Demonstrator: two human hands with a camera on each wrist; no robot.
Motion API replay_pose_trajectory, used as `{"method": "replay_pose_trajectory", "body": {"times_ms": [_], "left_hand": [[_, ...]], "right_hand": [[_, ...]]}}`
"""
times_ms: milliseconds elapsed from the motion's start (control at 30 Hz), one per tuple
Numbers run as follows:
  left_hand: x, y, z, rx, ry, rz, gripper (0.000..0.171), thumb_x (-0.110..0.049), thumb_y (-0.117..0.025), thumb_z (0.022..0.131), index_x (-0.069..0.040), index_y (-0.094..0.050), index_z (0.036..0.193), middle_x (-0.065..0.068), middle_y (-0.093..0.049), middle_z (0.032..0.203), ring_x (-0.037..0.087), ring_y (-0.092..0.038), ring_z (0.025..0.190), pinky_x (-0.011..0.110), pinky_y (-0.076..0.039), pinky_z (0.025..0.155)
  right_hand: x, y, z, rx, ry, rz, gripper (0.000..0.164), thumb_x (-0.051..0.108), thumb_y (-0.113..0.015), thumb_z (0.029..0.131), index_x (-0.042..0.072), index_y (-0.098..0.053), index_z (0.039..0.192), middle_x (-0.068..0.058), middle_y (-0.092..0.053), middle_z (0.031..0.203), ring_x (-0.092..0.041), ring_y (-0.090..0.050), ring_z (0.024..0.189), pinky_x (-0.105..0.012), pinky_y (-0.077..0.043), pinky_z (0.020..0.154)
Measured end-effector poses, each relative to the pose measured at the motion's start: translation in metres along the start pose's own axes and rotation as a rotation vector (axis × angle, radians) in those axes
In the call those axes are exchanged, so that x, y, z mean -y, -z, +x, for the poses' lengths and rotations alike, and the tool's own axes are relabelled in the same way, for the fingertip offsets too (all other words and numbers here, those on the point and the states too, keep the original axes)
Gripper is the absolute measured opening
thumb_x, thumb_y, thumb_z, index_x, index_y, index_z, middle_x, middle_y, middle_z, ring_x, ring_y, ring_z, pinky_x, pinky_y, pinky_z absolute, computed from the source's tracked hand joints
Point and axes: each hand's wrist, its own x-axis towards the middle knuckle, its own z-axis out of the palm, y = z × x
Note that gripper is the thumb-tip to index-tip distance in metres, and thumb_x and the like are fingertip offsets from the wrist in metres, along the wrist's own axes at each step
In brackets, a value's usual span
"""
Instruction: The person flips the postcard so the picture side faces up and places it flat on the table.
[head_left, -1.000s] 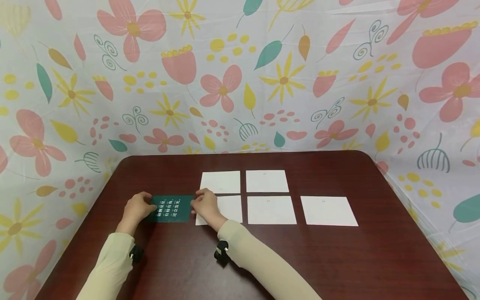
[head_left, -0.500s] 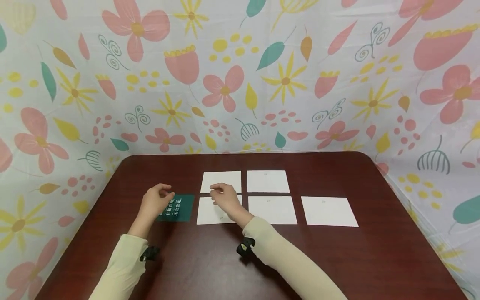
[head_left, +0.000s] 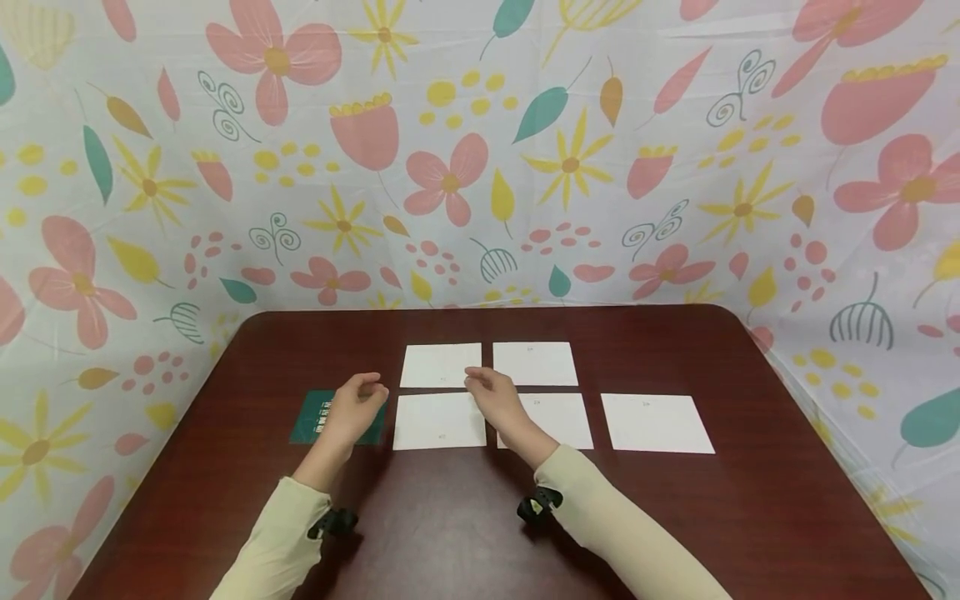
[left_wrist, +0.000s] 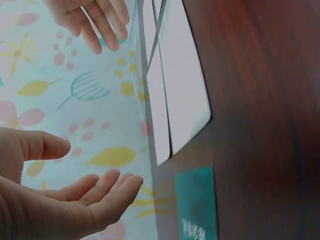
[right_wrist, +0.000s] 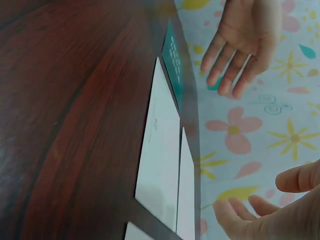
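A teal green card [head_left: 306,422] with white printed characters lies at the left of the card layout. Over its right part hovers my left hand [head_left: 351,417], holding nothing, its fingers loosely bent. My right hand [head_left: 501,410] is raised above the gap between two front white cards, likewise holding nothing. It covers part of the middle front white card [head_left: 562,417]; the left front white card [head_left: 435,423] lies beside the green one. In the left wrist view, thumb and fingers of the left hand [left_wrist: 75,205] stand apart; the right wrist view shows the same for the right hand [right_wrist: 275,215].
Two more white cards lie in the back row, one on the left [head_left: 441,358] and one on the right [head_left: 534,360]. Another white card [head_left: 658,423] lies apart at the right. Beyond the dark wooden table [head_left: 450,533] hangs a floral cloth [head_left: 480,167].
Both hands have let go of the green card's edges, lifted and moved right. The green card stays in place on the table.
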Motion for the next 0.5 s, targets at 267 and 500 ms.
{"method": "replay_pose_trajectory", "body": {"times_ms": [267, 500], "left_hand": [[0.003, -0.018, -0.003, 0.048, 0.056, -0.054, 0.049, -0.012, -0.05, 0.098, 0.008, -0.037, 0.141, 0.029, -0.047, 0.134, 0.043, -0.047, 0.123, 0.05, -0.045, 0.095], [0.008, -0.022, -0.006, 0.085, 0.056, -0.028, 0.05, -0.013, -0.049, 0.098, 0.009, -0.036, 0.14, 0.03, -0.045, 0.135, 0.045, -0.043, 0.126, 0.055, -0.04, 0.1]], "right_hand": [[-0.009, 0.01, -0.013, 0.043, -0.058, 0.046, 0.046, 0.019, -0.043, 0.102, -0.008, -0.042, 0.14, -0.026, -0.045, 0.14, -0.04, -0.045, 0.128, -0.049, -0.039, 0.103], [-0.016, 0.009, -0.021, 0.08, -0.121, 0.113, 0.052, 0.019, -0.043, 0.101, -0.013, -0.034, 0.141, -0.028, -0.037, 0.145, -0.042, -0.043, 0.129, -0.049, -0.037, 0.105]]}}
